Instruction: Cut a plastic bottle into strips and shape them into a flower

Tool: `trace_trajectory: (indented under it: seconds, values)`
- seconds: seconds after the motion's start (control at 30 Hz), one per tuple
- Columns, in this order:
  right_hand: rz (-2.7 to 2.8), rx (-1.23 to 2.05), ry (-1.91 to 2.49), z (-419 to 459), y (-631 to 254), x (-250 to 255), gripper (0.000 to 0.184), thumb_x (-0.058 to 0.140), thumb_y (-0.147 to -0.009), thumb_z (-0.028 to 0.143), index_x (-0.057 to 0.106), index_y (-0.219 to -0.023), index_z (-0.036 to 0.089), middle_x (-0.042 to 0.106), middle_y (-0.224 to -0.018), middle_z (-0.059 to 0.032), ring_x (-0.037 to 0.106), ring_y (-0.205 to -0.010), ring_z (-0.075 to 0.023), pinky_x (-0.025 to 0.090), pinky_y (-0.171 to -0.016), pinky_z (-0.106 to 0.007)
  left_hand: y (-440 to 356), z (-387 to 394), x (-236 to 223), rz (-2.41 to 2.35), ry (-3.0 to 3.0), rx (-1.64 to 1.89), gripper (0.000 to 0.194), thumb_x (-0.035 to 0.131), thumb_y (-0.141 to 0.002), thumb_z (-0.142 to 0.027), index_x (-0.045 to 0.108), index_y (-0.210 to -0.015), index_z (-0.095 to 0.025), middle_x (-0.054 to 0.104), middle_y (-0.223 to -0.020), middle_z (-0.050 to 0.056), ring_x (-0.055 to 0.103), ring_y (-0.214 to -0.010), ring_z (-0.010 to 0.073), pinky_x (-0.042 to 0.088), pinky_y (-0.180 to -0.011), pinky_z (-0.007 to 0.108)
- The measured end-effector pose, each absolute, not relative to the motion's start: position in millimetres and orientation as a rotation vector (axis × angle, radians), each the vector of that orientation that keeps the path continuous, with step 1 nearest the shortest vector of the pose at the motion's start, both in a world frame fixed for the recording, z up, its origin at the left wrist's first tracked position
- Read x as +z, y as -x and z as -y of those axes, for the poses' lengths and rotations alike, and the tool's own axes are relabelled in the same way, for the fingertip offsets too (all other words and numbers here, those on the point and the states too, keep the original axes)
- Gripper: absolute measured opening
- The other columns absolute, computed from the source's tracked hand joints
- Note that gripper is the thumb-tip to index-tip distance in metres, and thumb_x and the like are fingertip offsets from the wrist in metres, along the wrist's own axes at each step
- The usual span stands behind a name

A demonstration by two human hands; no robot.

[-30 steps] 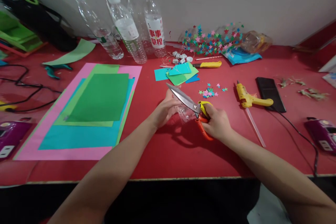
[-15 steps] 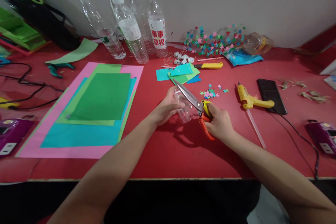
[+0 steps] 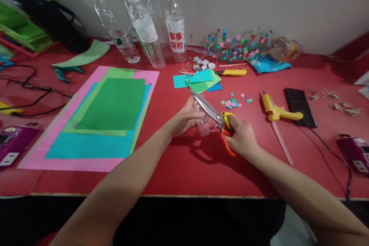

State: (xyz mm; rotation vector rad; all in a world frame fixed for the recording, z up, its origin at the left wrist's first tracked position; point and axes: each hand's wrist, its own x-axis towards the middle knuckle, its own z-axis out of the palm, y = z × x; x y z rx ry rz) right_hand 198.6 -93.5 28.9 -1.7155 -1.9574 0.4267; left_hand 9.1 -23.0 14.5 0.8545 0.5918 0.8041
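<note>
My left hand [image 3: 186, 119] grips a clear piece of plastic bottle [image 3: 203, 125] just above the red table. Wrapped round the red and yellow handles of a pair of scissors [image 3: 211, 111], my right hand [image 3: 242, 136] holds them with the blades pointing up and to the left. The blades lie across the bottle piece, close to my left fingers; whether plastic is between them I cannot tell. Beyond my hands are small star cut-outs [image 3: 232, 102] and strips of turquoise paper [image 3: 201, 76] and green paper.
Coloured sheets [image 3: 112, 103] lie stacked at left. Several bottles [image 3: 175, 32] stand along the wall. A yellow utility knife [image 3: 235, 72] lies at the back. To the right are a yellow glue gun [image 3: 278, 112], a black phone [image 3: 300, 107] and a cord.
The scissor blades have closed slightly and the bottle piece has turned a little in my left hand. The whole view has shifted slightly.
</note>
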Motion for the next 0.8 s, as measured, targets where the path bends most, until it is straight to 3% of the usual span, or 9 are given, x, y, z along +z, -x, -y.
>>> trace_trajectory:
  seconds: [0.17, 0.43, 0.67, 0.8]
  values:
    - [1.943, 0.444, 1.696, 94, -198, 32, 0.026, 0.050, -0.067, 0.040, 0.029, -0.064, 0.025, 0.028, -0.049, 0.0071, 0.023, -0.045, -0.0089, 0.021, -0.047, -0.023, -9, 22, 12, -0.565, -0.870, 0.803, 0.062, 0.070, -0.071, -0.015, 0.045, -0.127, -0.024, 0.065, -0.110, 0.008, 0.066, -0.099, 0.0234, 0.051, -0.088, 0.041]
    - [1.863, 0.464, 1.743, 94, -199, 32, 0.023, 0.050, -0.068, 0.040, 0.034, -0.064, 0.024, 0.034, -0.049, 0.0058, 0.023, -0.046, -0.0086, 0.024, -0.047, -0.022, -8, 21, 12, -0.570, -0.860, 0.795, 0.061, 0.071, -0.072, -0.016, 0.044, -0.127, -0.024, 0.066, -0.102, 0.006, 0.068, -0.092, 0.0205, 0.053, -0.081, 0.035]
    - [2.185, 0.295, 1.581, 98, -197, 22, 0.017, 0.048, -0.076, 0.037, 0.045, -0.066, 0.023, 0.047, -0.052, 0.0007, 0.039, -0.047, -0.0120, 0.025, -0.050, -0.025, -20, 25, 3, -0.593, -0.922, 0.864, 0.064, 0.074, -0.072, -0.020, 0.035, -0.122, -0.027, 0.065, -0.094, 0.002, 0.068, -0.082, 0.0173, 0.052, -0.075, 0.034]
    - [2.375, 0.039, 1.332, 99, -196, 18, 0.016, 0.047, -0.080, 0.029, 0.048, -0.066, 0.022, 0.053, -0.050, 0.0003, 0.042, -0.046, -0.0116, 0.025, -0.050, -0.025, -18, 25, 6, -0.528, -0.948, 0.834, 0.063, 0.075, -0.071, -0.019, 0.036, -0.120, -0.027, 0.066, -0.097, 0.002, 0.068, -0.093, 0.0204, 0.050, -0.084, 0.039]
